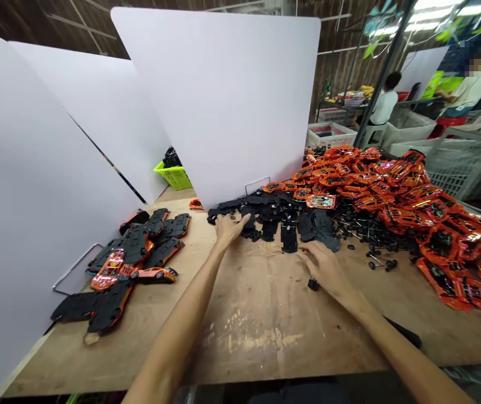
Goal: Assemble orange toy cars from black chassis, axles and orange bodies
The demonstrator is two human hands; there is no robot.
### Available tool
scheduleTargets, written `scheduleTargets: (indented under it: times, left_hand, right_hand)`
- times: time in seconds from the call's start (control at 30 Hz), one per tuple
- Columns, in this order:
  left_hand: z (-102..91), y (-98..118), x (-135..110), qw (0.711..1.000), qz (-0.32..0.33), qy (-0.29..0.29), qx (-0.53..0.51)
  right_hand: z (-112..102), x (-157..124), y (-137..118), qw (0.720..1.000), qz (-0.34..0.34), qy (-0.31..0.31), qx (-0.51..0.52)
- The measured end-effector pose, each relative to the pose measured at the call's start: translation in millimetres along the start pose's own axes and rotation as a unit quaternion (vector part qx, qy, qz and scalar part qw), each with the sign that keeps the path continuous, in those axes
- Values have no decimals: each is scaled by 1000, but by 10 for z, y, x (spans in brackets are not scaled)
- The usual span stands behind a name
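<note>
A black plastic toy-car chassis [228,206] lies at the far edge of the left hand [229,227], its long axis running left to right and one end pointing left. The left hand's fingers spread over it, though I cannot tell if they grip. The right hand [322,266], further right, curves loosely, narrow and apparently empty, just beside a loose black wheel [313,284] on the plywood table [261,336]

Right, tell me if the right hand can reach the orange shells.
Probably yes: the right hand sits on the table, with only loose wheels between it and the orange shells; nothing tall blocks the way.
</note>
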State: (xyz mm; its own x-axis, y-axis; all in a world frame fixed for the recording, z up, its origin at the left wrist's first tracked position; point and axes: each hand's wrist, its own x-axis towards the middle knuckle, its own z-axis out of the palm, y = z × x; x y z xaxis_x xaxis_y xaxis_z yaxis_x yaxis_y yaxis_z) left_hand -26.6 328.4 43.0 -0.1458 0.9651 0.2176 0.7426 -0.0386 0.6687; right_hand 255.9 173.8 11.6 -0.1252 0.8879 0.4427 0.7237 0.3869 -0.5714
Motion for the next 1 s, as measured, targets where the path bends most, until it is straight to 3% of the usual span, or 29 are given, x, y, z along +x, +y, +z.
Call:
scheduleTargets:
  times: [0.1,0.2,0.27,0.37,0.43,0.5,0.6,0.7,0.83,0.9,1.0]
  left_hand:
    - [174,157,192,999,-25,-13,22]
    - [52,271,247,1000,-14,-1,11]
    - [-98,297,173,999,34,13,-7]
    - [-275,241,-191,979,201,5,-26]
    - [-305,153,-599,950,308,-32,-27]
    - [-268,45,-1061,936,340,-83,-37]
    - [-178,-97,-1640,945,277,-157,-77]
    - [-112,-147,-1924,952,164,-201,-165]
    - [6,-104,-1934,939,4,-108,-327]
    - [68,-88,-1886,928,-24,-80,-362]
    - [98,-94,-1846,923,-15,-110,-369]
  right_hand:
    - [-2,-7,120,999,10,-14,-35]
    - [-267,-134,347,998,47,18,-48]
    - [-516,-228,513,993,83,60,-54]
    - [-752,-302,626,990,111,69,-52]
    - [-722,-270,551,991,116,39,-53]
    - [-563,-172,380,985,141,12,-96]
    - [-269,37,98,954,209,-28,-212]
    - [-102,196,-49,932,249,-53,-257]
    - [-84,217,-59,937,250,-51,-238]
    - [-112,166,-16,946,237,-49,-216]
    - [-189,65,95,963,204,-50,-167]
